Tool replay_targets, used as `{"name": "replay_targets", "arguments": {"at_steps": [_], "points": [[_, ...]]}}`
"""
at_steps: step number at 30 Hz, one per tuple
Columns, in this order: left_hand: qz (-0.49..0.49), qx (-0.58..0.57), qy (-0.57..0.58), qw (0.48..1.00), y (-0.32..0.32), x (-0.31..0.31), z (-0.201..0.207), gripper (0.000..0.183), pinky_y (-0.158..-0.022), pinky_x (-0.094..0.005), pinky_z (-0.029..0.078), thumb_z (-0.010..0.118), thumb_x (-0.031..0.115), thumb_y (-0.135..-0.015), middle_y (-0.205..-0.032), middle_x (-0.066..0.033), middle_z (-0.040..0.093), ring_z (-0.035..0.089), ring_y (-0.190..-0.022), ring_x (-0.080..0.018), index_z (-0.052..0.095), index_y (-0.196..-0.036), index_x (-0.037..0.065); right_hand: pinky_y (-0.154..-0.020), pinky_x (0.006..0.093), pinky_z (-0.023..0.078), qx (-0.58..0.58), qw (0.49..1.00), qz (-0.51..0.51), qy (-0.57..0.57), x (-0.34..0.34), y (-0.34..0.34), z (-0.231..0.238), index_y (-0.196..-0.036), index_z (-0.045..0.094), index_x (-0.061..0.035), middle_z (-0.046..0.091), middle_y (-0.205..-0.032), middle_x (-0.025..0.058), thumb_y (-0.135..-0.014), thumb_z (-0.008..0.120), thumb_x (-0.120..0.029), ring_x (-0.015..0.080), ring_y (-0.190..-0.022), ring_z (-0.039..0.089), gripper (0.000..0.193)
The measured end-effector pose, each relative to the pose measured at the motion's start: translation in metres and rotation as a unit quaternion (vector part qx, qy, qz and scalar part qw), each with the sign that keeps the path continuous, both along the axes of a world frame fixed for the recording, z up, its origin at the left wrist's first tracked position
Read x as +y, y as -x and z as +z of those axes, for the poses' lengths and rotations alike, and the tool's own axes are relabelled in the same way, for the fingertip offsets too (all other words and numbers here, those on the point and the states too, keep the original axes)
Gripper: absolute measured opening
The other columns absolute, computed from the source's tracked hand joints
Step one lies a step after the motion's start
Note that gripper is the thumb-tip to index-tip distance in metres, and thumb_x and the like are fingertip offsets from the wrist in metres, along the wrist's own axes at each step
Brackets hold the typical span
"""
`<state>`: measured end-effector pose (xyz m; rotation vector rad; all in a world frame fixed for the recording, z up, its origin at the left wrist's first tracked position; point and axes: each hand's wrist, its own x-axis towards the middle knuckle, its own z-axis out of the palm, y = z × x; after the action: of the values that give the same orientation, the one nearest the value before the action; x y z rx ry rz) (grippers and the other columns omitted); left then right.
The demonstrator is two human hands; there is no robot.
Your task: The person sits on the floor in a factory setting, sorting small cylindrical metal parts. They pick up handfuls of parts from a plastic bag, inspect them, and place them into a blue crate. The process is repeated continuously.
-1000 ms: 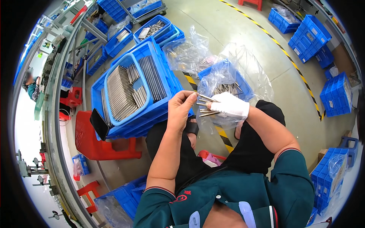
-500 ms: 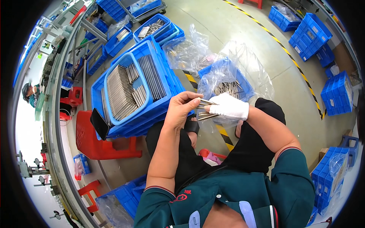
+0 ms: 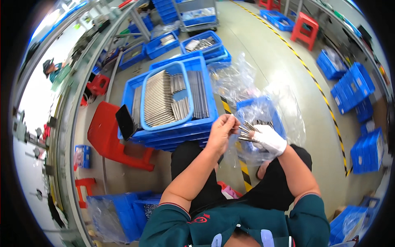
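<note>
My right hand [image 3: 269,140], in a white glove, is closed around a small bundle of thin metal rods [image 3: 247,132], whose ends fan out toward the left. Just left of those ends, my bare left hand [image 3: 223,132] has thumb and fingers pinched together. Anything within that pinch is too small to make out. Beneath my right hand stands a blue bin [image 3: 277,119] lined with clear plastic, with more metal rods [image 3: 263,122] inside, partly covered by film and glove. To the left, a light-blue basket [image 3: 190,99] holds metal rods [image 3: 158,99] in neat rows.
The basket rests on stacked blue crates [image 3: 212,103] with longer rods at its sides. A black phone-like slab [image 3: 125,122] leans at their left corner. A red stool [image 3: 109,131] lies nearby. Crumpled plastic film [image 3: 234,78] spreads on the floor. More crates [image 3: 354,88] stand right.
The view has shifted, so the scene sits lower and more to the right. My left fingers, earlier at the rod ends, are now pinched slightly apart from the bundle; my right hand still holds it.
</note>
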<state>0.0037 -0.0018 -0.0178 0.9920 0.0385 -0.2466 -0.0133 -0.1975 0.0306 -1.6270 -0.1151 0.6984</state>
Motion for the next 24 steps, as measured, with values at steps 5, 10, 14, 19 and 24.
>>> {"name": "replay_targets", "arguments": {"at_steps": [5, 10, 14, 19, 24], "points": [[-0.053, 0.060, 0.178, 0.981, 0.005, -0.009, 0.005, 0.020, -0.080, -0.0347, 0.050, 0.051, 0.026, -0.096, -0.096, -0.0102, 0.063, 0.060, -0.087, -0.0196, 0.054, -0.093, 0.007, -0.071, 0.0351, 0.047, -0.247, 0.939, 0.121, 0.208, 0.031, 0.007, -0.010, -0.095, 0.059, -0.0015, 0.062, -0.084, 0.0137, -0.077, 0.069, -0.036, 0.0254, -0.078, 0.061, 0.041], [-0.086, -0.014, 0.025, 0.996, 0.006, -0.007, 0.008, 0.022, -0.076, -0.0265, 0.047, 0.049, 0.028, -0.097, -0.095, -0.0076, 0.063, 0.058, -0.082, -0.0123, 0.053, -0.093, 0.007, -0.069, 0.0322, 0.047, -0.133, 0.978, 0.127, 0.098, 0.040, 0.004, -0.030, -0.100, 0.057, 0.0000, 0.060, -0.081, 0.0064, -0.079, 0.068, -0.028, 0.0189, -0.074, 0.057, 0.037], [-0.026, 0.013, -0.024, 0.999, -0.002, 0.003, -0.005, 0.025, -0.069, -0.0243, 0.045, 0.047, 0.030, -0.097, -0.084, -0.0034, 0.061, 0.055, -0.074, -0.0098, 0.054, -0.093, 0.007, -0.053, 0.0251, 0.041, -0.010, 0.994, 0.092, 0.064, 0.044, 0.003, 0.014, -0.101, 0.058, -0.0024, 0.055, -0.073, -0.0007, -0.083, 0.066, -0.025, 0.0096, -0.059, 0.049, 0.030], [-0.078, 0.059, -0.113, 0.989, 0.002, -0.002, -0.014, 0.023, -0.045, -0.0204, 0.036, 0.048, 0.029, -0.094, -0.074, -0.0015, 0.057, 0.049, -0.055, -0.0071, 0.056, -0.093, 0.007, -0.041, 0.0213, 0.033, -0.030, 0.995, 0.065, 0.064, 0.079, -0.013, 0.099, -0.085, 0.055, -0.0042, 0.049, -0.059, -0.0021, -0.086, 0.063, -0.024, 0.0044, -0.045, 0.042, 0.021], [-0.111, 0.029, -0.101, 0.988, 0.004, -0.006, -0.013, 0.027, -0.046, -0.0208, 0.034, 0.050, 0.030, -0.093, -0.066, -0.0017, 0.057, 0.045, -0.053, -0.0063, 0.057, -0.083, 0.006, -0.036, 0.0223, 0.026, -0.094, 0.975, 0.151, 0.129, 0.157, -0.065, 0.122, -0.064, 0.045, -0.0106, 0.043, -0.046, -0.0010, -0.086, 0.059, -0.031, 0.0065, -0.037, 0.036, 0.033]]}}
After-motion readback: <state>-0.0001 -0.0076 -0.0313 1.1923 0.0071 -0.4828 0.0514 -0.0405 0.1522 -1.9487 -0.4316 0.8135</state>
